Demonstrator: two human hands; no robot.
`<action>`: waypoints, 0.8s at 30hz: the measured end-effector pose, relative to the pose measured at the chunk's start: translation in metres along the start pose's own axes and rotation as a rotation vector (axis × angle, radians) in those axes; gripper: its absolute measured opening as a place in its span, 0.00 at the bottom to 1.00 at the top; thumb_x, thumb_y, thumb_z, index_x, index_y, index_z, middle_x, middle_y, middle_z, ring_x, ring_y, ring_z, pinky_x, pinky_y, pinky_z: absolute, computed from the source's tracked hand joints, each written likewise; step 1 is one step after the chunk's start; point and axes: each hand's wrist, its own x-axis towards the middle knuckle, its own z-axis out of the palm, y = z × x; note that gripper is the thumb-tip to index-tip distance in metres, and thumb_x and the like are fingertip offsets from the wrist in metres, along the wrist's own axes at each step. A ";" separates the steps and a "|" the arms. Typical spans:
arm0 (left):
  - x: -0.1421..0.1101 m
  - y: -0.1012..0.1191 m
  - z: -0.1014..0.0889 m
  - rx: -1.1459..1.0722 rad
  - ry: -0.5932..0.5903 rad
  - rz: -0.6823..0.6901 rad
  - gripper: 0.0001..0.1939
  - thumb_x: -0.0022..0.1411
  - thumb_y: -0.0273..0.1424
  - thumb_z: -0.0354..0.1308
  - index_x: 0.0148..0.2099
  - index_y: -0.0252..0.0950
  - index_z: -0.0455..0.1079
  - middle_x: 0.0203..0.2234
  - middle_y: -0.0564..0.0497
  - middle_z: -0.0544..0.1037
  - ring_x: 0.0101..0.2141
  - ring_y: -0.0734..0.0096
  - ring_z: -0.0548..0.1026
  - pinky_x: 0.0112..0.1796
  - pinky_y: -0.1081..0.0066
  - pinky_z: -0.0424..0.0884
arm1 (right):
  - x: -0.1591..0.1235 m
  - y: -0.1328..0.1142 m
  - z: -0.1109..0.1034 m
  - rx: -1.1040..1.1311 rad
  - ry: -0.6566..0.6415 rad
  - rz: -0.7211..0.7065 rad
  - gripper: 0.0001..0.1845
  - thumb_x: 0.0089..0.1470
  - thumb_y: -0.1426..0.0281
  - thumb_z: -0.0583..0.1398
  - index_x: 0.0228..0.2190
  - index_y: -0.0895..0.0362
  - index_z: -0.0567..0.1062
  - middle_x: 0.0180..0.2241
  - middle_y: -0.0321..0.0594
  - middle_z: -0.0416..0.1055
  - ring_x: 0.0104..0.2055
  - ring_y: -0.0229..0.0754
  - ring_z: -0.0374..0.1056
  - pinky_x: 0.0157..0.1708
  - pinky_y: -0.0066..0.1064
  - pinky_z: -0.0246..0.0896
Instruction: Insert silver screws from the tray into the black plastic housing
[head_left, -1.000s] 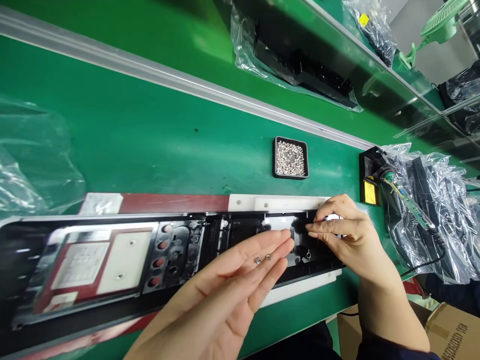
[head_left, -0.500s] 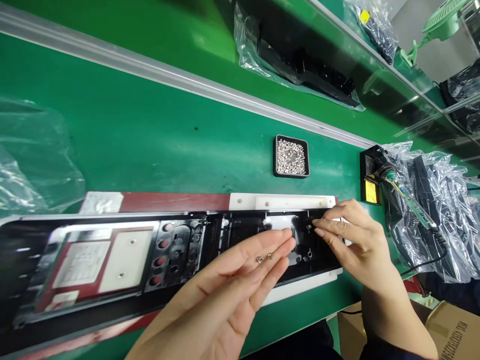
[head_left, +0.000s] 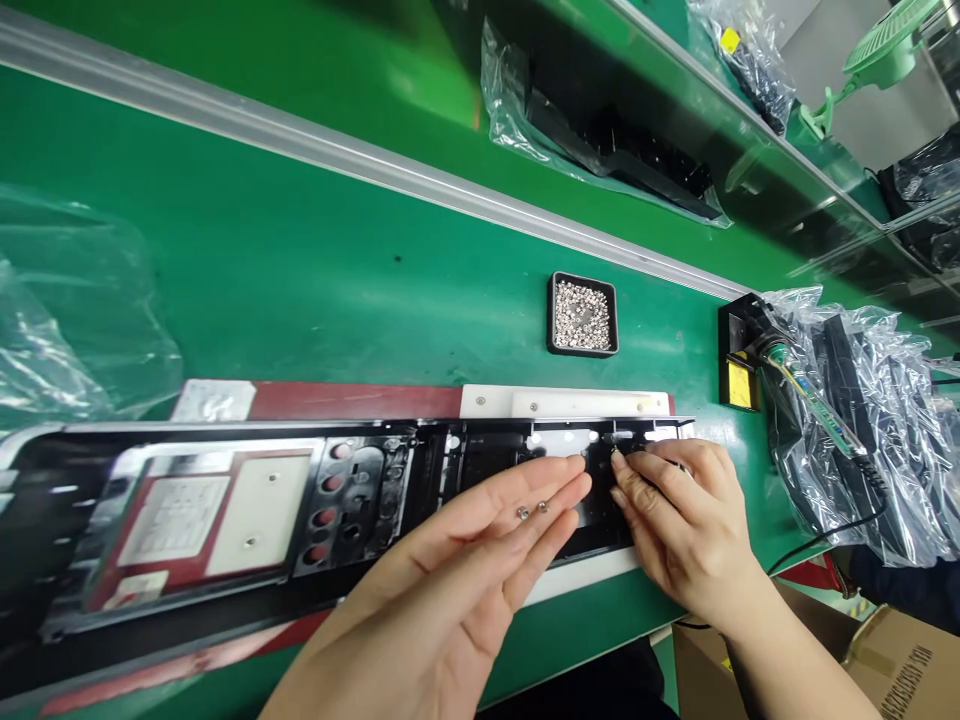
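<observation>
My left hand (head_left: 457, 570) lies palm up over the middle of a long black plastic housing (head_left: 491, 460). Two small metal nuts (head_left: 532, 511) rest on its fingers. My right hand (head_left: 686, 515) reaches into the right end of the housing. Its fingertips are closed together near a small post by the far wall, and whatever sits between them is too small to make out. The housing lies on a fixture with a red base (head_left: 352, 400) and a white block (head_left: 566, 402). My hands hide part of the housing's inside.
Behind the housing stands a small black tray (head_left: 551, 312) of many little metal nuts. At right are a soldering iron (head_left: 817, 395) in its stand (head_left: 739, 350) and bagged black parts (head_left: 885, 430). Clear plastic (head_left: 75, 310) lies at left, and a cardboard box (head_left: 900, 660) stands below the edge.
My right hand has shifted slightly left and turned, its fingertips now lower over the post near the housing's far wall. My left hand with its two nuts has hardly moved.
</observation>
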 end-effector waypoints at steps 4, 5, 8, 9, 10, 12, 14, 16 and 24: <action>0.003 -0.005 -0.009 -0.027 -0.056 0.016 0.08 0.49 0.30 0.67 0.34 0.37 0.76 0.49 0.48 0.71 0.52 0.54 0.67 0.48 0.69 0.73 | 0.005 0.008 -0.007 0.173 0.019 0.053 0.10 0.69 0.75 0.53 0.43 0.67 0.73 0.41 0.42 0.58 0.44 0.41 0.57 0.45 0.34 0.53; 0.003 -0.005 -0.009 -0.035 -0.067 0.028 0.07 0.48 0.30 0.66 0.33 0.37 0.76 0.48 0.48 0.71 0.52 0.55 0.67 0.48 0.69 0.73 | 0.009 0.013 -0.009 0.207 0.048 0.061 0.09 0.68 0.76 0.54 0.42 0.67 0.73 0.40 0.42 0.58 0.43 0.39 0.57 0.45 0.33 0.54; 0.003 -0.005 -0.003 -0.046 -0.068 0.024 0.05 0.51 0.27 0.63 0.33 0.36 0.75 0.49 0.48 0.71 0.53 0.56 0.67 0.48 0.70 0.73 | 0.031 0.035 -0.008 0.201 0.136 0.029 0.04 0.64 0.81 0.57 0.38 0.68 0.73 0.38 0.40 0.59 0.40 0.37 0.58 0.44 0.29 0.54; 0.003 -0.004 -0.001 -0.040 -0.062 0.000 0.06 0.52 0.26 0.62 0.35 0.36 0.76 0.49 0.48 0.70 0.53 0.57 0.67 0.48 0.70 0.73 | 0.043 0.043 -0.005 0.184 0.134 0.004 0.03 0.63 0.83 0.58 0.38 0.68 0.73 0.38 0.39 0.59 0.40 0.36 0.58 0.43 0.28 0.53; 0.003 -0.003 0.001 -0.031 -0.049 -0.031 0.07 0.53 0.25 0.60 0.37 0.36 0.75 0.50 0.47 0.70 0.53 0.58 0.67 0.48 0.71 0.73 | 0.056 0.051 -0.001 0.163 0.105 -0.010 0.04 0.61 0.85 0.60 0.37 0.68 0.74 0.37 0.38 0.59 0.39 0.35 0.57 0.43 0.27 0.53; 0.002 0.000 0.002 -0.016 -0.031 -0.073 0.09 0.54 0.24 0.58 0.38 0.35 0.75 0.51 0.48 0.69 0.54 0.61 0.66 0.48 0.74 0.73 | 0.085 0.064 0.007 0.086 -0.049 0.032 0.06 0.59 0.86 0.63 0.35 0.65 0.75 0.37 0.34 0.59 0.40 0.33 0.57 0.44 0.25 0.52; 0.002 0.002 0.002 -0.003 -0.042 -0.098 0.08 0.56 0.25 0.57 0.39 0.37 0.75 0.52 0.50 0.68 0.54 0.63 0.66 0.49 0.75 0.72 | 0.111 0.072 0.016 -0.090 -0.272 0.192 0.05 0.62 0.82 0.64 0.36 0.61 0.77 0.39 0.33 0.59 0.44 0.33 0.55 0.47 0.26 0.51; 0.002 0.003 0.002 0.000 -0.064 -0.112 0.10 0.58 0.26 0.56 0.42 0.37 0.74 0.51 0.50 0.69 0.54 0.64 0.66 0.50 0.76 0.71 | 0.130 0.074 0.024 -0.234 -0.452 0.292 0.04 0.65 0.77 0.63 0.42 0.58 0.77 0.41 0.35 0.58 0.46 0.36 0.55 0.47 0.28 0.52; -0.004 0.002 0.008 0.015 -0.082 -0.134 0.13 0.61 0.28 0.53 0.48 0.34 0.71 0.52 0.46 0.67 0.54 0.66 0.66 0.51 0.79 0.71 | 0.142 0.076 0.037 -0.166 -0.574 0.381 0.04 0.64 0.81 0.61 0.38 0.63 0.75 0.36 0.37 0.59 0.39 0.33 0.57 0.39 0.23 0.50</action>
